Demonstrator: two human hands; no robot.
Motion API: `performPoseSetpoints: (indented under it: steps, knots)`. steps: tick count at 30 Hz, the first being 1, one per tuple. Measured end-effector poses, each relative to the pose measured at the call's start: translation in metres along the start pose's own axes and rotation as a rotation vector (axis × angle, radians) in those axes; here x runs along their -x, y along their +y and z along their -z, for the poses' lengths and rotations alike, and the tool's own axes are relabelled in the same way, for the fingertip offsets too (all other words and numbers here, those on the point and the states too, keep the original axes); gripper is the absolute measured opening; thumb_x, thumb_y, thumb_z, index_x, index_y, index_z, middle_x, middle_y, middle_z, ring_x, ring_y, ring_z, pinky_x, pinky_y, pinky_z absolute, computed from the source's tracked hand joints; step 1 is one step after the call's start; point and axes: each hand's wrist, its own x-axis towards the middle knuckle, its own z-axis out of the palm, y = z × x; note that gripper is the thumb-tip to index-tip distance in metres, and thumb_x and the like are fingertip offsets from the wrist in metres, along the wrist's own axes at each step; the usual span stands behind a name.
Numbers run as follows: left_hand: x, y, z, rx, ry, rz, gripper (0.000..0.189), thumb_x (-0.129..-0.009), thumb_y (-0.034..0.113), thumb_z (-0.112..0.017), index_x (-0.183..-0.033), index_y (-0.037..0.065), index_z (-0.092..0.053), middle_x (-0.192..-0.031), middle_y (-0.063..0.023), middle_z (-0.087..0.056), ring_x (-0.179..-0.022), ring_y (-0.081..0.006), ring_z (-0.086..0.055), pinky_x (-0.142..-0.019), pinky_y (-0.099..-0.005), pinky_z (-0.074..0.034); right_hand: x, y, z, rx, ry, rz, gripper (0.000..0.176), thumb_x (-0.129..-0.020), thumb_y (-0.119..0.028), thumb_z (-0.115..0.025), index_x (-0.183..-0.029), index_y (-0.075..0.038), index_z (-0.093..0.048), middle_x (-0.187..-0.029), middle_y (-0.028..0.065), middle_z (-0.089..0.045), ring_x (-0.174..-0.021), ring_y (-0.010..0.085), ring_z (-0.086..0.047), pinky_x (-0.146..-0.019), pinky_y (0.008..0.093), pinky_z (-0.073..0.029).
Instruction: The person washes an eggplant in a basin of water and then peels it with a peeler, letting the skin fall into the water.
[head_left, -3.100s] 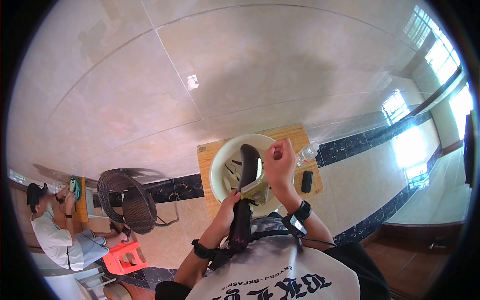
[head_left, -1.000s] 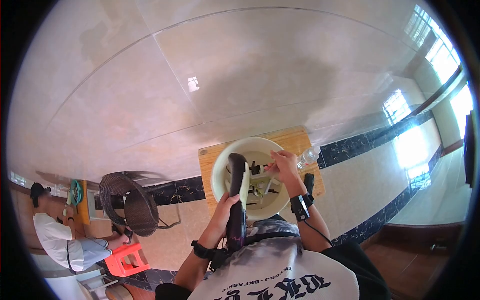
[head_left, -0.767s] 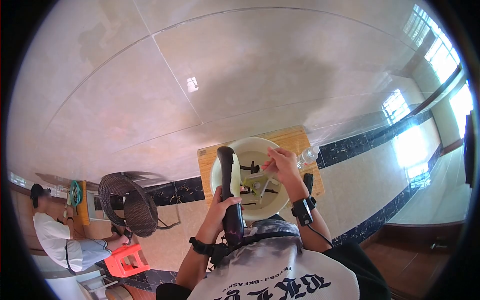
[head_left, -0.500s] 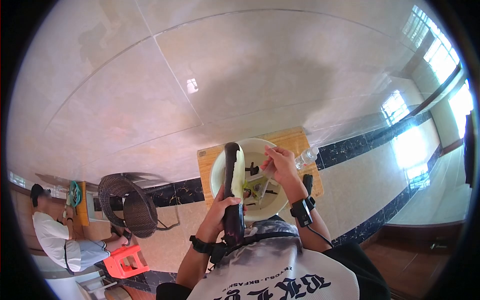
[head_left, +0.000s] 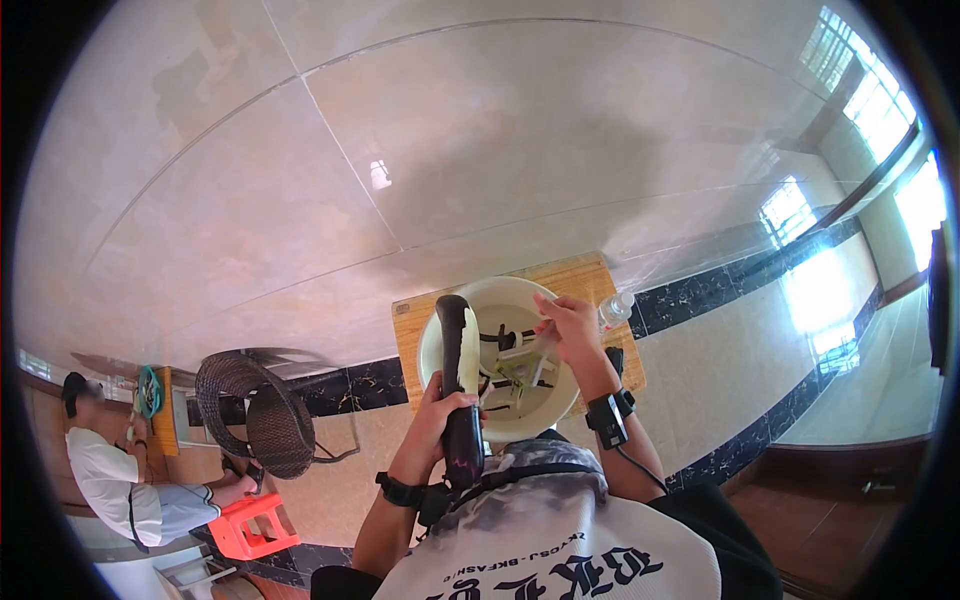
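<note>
The eggplant (head_left: 452,335) is gripped low in L hand (head_left: 435,415), long axis upright over basin (head_left: 520,283); peeler (head_left: 522,352) is pinched in R hand (head_left: 572,325) beside it.

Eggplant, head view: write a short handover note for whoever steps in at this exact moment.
Left hand: gripping the eggplant low on its body and holding it upright over the bowl.
Right hand: holding what looks like a peeler inside the bowl.
Done: one pale strip is peeled along the eggplant's upper part, and dark peelings lie in the bowl.
Left: the rest of the skin is dark and unpeeled.
Nearby: the bowl sits on a wooden board, with a bottle beside it.
</note>
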Motion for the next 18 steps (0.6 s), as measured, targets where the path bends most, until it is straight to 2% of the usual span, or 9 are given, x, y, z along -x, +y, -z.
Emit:
performPoseSetpoints:
  steps: [2,5,9,14,18]
  knots:
    - [0.0,0.0,0.002,-0.02,0.012,0.012,0.053,-0.085,0.009,-0.068,-0.131,0.002,-0.044,-0.099,-0.0187,-0.062,-0.074,-0.0313,-0.072,-0.063,-0.0389,-0.062,-0.003,0.003,0.005,0.022,-0.004,0.002,0.029,-0.086,-0.019,-0.086,-0.078,0.002,-0.067,-0.064,0.0052,-0.061,-0.053,0.0158,-0.062,-0.05,0.0296,-0.05]
    - [0.0,0.002,0.002,-0.032,0.007,0.037,0.053,-0.084,0.008,-0.069,-0.131,0.002,-0.045,-0.099,-0.0179,-0.061,-0.074,-0.0312,-0.073,-0.063,-0.0384,-0.062,-0.007,0.008,0.009,0.069,-0.013,0.008,0.028,-0.085,-0.018,-0.087,-0.079,-0.001,-0.066,-0.072,0.0072,-0.063,-0.06,0.017,-0.063,-0.058,0.0302,-0.054]
    - [0.003,0.005,-0.009,-0.033,-0.017,0.023,0.053,-0.083,0.008,-0.07,-0.13,0.001,-0.046,-0.094,-0.0167,-0.061,-0.074,-0.0295,-0.073,-0.063,-0.0381,-0.062,-0.006,0.009,0.008,0.052,-0.044,-0.04,0.028,-0.087,-0.018,-0.086,-0.082,0.002,-0.068,-0.076,0.0093,-0.066,-0.065,0.0199,-0.066,-0.062,0.0313,-0.055]
    - [-0.007,-0.005,0.001,-0.058,-0.058,0.052,0.054,-0.082,0.008,-0.071,-0.131,-0.003,-0.049,-0.103,-0.0206,-0.068,-0.072,-0.0251,-0.07,-0.067,-0.0386,-0.064,0.0,0.004,0.006,-0.016,-0.176,-0.076,0.035,-0.095,-0.024,-0.078,-0.085,0.008,-0.068,-0.078,0.0138,-0.068,-0.071,0.027,-0.072,-0.066,0.0354,-0.06]
    - [-0.005,0.0,0.001,-0.101,-0.041,0.084,0.056,-0.082,0.008,-0.072,-0.132,-0.005,-0.052,-0.113,-0.0224,-0.069,-0.076,-0.023,-0.07,-0.07,-0.0392,-0.065,0.004,0.001,0.006,-0.018,-0.197,-0.053,0.04,-0.099,-0.029,-0.072,-0.081,0.007,-0.066,-0.074,0.0153,-0.068,-0.071,0.0298,-0.074,-0.064,0.0371,-0.061]
